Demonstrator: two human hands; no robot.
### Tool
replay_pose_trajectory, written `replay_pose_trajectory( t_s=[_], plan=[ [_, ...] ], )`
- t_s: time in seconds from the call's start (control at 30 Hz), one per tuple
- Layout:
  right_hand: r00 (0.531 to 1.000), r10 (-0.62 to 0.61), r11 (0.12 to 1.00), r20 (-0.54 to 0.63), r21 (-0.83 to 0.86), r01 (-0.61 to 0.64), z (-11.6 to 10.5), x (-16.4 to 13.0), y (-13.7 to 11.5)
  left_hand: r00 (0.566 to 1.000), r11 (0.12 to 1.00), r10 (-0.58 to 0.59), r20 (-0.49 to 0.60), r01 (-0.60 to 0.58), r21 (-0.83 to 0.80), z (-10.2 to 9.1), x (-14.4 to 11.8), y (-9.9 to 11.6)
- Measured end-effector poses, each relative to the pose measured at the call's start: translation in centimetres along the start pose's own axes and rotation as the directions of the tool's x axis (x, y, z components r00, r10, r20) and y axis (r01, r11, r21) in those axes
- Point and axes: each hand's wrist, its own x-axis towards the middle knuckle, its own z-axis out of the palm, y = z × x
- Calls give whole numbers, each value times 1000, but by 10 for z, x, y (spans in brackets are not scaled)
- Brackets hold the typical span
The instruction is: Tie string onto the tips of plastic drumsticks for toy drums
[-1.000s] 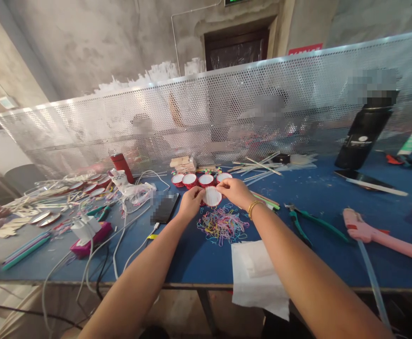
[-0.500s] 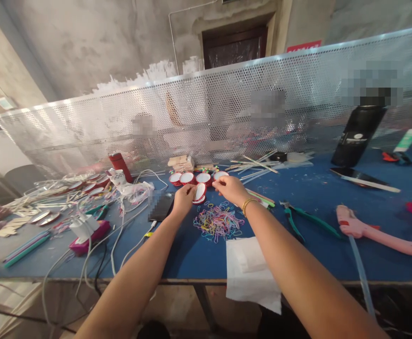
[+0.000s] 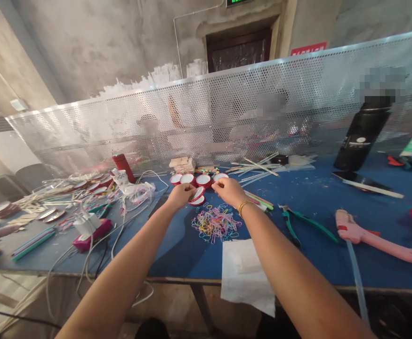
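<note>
1. left hand (image 3: 179,194) pinches the red-rimmed white disc (image 3: 196,196), tilted above the desk (image 3: 315,188); right hand (image 3: 228,190) is beside it, fingertips drawn together — on what, i cannot tell.
2. four like discs (image 3: 199,179) sit in a row just behind.
3. one heap of coloured rubber bands (image 3: 215,222) lies near, toward the front edge.
4. one white cloth (image 3: 245,275) overhangs that edge — bare blue between it and the green pliers (image 3: 299,221).

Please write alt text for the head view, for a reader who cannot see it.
Both hands, left hand and right hand, hold a small red-rimmed drum tilted over a blue table. Coloured rubber bands lie just below, four more drums behind, green pliers to the right.
</note>
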Motion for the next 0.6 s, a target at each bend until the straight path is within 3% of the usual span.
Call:
replay_pose_trajectory(
  t_s=[0.1,0.2,0.43,0.6],
  plan=[
    [1000,19,1000,13,-5,-19,-1,-1,-2,998,981,42,37,-48,186,-14,-14,-1],
    [1000,17,1000,26,-14,-17,-1,-2,-4,998,918,59,7,-57,393,-30,-34,-8],
    [1000,-1,999,23,-41,2,1,-3,-2,986,691,-166,-14,126,711,-59,-68,-8],
    [999,9,998,32,-62,-7,1,-4,-3,967,571,-249,-61,197,797,-60,-78,-1]
  ],
)
